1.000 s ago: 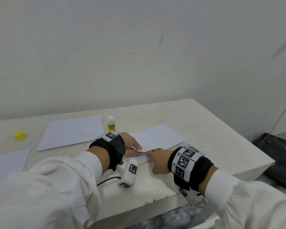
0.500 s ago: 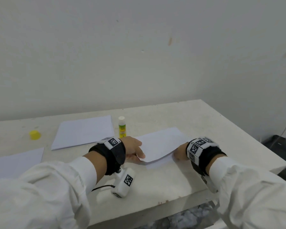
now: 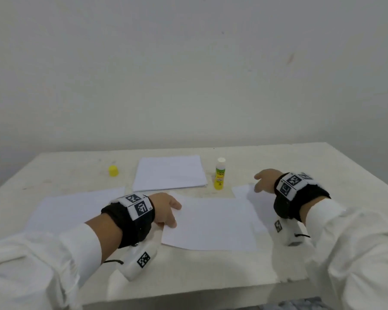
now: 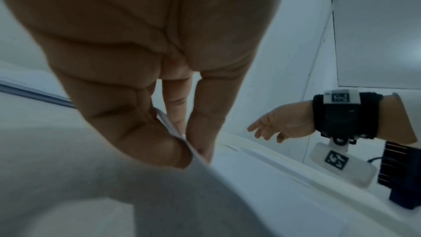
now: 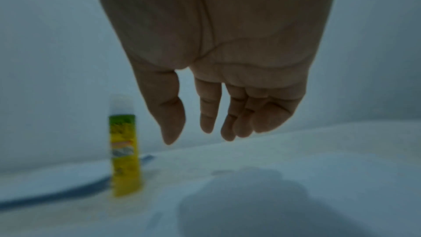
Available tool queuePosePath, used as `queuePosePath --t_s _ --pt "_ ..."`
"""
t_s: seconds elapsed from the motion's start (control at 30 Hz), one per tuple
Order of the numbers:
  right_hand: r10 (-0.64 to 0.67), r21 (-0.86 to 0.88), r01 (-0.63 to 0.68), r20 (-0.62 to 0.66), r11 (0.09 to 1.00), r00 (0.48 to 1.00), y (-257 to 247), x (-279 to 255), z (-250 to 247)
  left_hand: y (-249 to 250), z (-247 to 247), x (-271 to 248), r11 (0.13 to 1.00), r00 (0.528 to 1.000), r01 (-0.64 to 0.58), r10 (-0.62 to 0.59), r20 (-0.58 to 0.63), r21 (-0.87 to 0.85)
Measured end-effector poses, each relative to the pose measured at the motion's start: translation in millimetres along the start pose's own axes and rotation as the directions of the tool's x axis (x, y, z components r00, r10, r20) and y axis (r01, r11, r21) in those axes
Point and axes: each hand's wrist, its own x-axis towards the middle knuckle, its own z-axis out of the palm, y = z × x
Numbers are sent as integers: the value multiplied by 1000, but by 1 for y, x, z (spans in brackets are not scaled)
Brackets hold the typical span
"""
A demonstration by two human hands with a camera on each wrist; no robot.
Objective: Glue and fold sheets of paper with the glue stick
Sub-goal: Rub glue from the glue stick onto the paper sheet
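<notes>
Left hand [image 3: 165,209] pinches the left edge of the folded sheet [image 3: 211,224]; in the left wrist view the thumb [image 4: 145,140] lies on top of the paper edge with the fingers beneath it, so the edge is lifted slightly off the table [image 3: 76,173]. Sheet lies near the front edge of the table, between the two hands, its right part running under a second layer of paper [image 3: 244,193] that reaches toward the right hand.

Right hand [image 3: 264,181] is released: fingers relaxed and slightly spread, holding nothing, hovering above the paper's far right corner. Right wrist view shows the fingertips [image 5: 207,125] clear of the surface, with the hand's shadow on the paper below.

Glue stick [image 3: 220,174] stands upright on the table, uncapped, white tip showing, yellow and green label. It sits just right of the paper stack [image 3: 169,173] and left of the right hand, apart from both. In the right wrist view it stands left of the thumb [image 5: 169,120], not touched.

Yellow cap [image 3: 113,170] rests on the table to the left of the stack, well apart from the glue stick.

Another loose sheet [image 3: 72,206] lies flat at the left, partly under the left forearm.

Both wrists carry black bands with printed markers; sleeves are white.
</notes>
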Motion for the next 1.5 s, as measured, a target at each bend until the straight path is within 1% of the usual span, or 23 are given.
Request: queuePosePath --t_s 0.03,0.07,0.1,0.17,0.23,0.3,0.37,0.43,0.47,0.57,0.6,0.67,0.7,0.73,0.8,0.87,0.97,1.03,1.07,1.17,1.37,1.5 --pt "-55 107 57 -25 993 998 -16 -2 -3 -7 -4 -3 1000 1000 4 -4 -9 22" --pt "-52 214 55 -20 975 998 -33 -4 -3 -13 -7 -7 999 1000 10 -9 -22 44" --pt "-44 337 42 -1 940 999 -44 5 1 -18 -9 -9 998 999 13 -10 -35 67" --pt "-16 440 13 2 898 1000 -69 8 5 -25 -12 -14 993 998 34 -29 -48 113" --pt "-1 468 16 -33 884 999 -86 13 9 -31 -13 -18 987 997 53 -44 -59 153" --pt "36 496 -10 -43 868 998 -98 17 10 -35 -13 -21 971 996 67 -52 -68 229" --pt "79 443 -56 -33 895 996 -105 17 8 -37 -14 -24 941 995 71 -45 -86 330" --pt "103 389 -72 -60 919 993 -108 16 8 -42 -15 -23 893 993 77 -28 -114 443" --pt "101 405 -58 -85 912 991 -108 16 8 -45 -15 -23 877 992 76 -16 -128 475" --pt "61 510 59 -216 858 974 -109 14 11 -53 -14 -26 842 984 41 57 -166 538" --pt "39 557 98 -228 824 973 -111 10 10 -56 -14 -27 821 984 22 84 -159 571" --pt "-19 628 118 -162 770 987 -116 -3 10 -59 -13 -30 756 990 -25 109 -88 655" --pt "-46 627 110 -118 772 992 -121 -9 9 -61 -12 -30 719 993 -48 107 -43 693" --pt "-66 600 112 -98 792 993 -125 -14 9 -63 -12 -31 688 995 -65 103 -9 723" --pt "-93 560 150 -130 815 987 -134 -20 10 -66 -12 -31 646 994 -83 109 16 759" --pt "-146 533 221 -179 817 973 -145 -27 10 -67 -13 -32 627 993 -97 119 28 773" --pt "-234 594 319 -217 738 948 -164 -32 11 -68 -14 -33 619 992 -103 119 37 779" --pt "-252 610 353 -248 709 935 -180 -38 12 -69 -13 -33 618 993 -96 111 34 780" --pt "-250 597 367 -272 714 929 -188 -39 15 -69 -13 -33 619 994 -94 108 35 780" --pt "-265 499 399 -319 769 910 -211 -40 26 -69 -13 -35 624 994 -100 101 46 775" --pt "-288 406 402 -314 820 905 -243 -37 42 -68 -13 -40 635 994 -103 97 54 765" --pt "-269 343 365 -298 865 916 -243 -32 47 -70 -15 -37 637 993 -107 109 48 763"
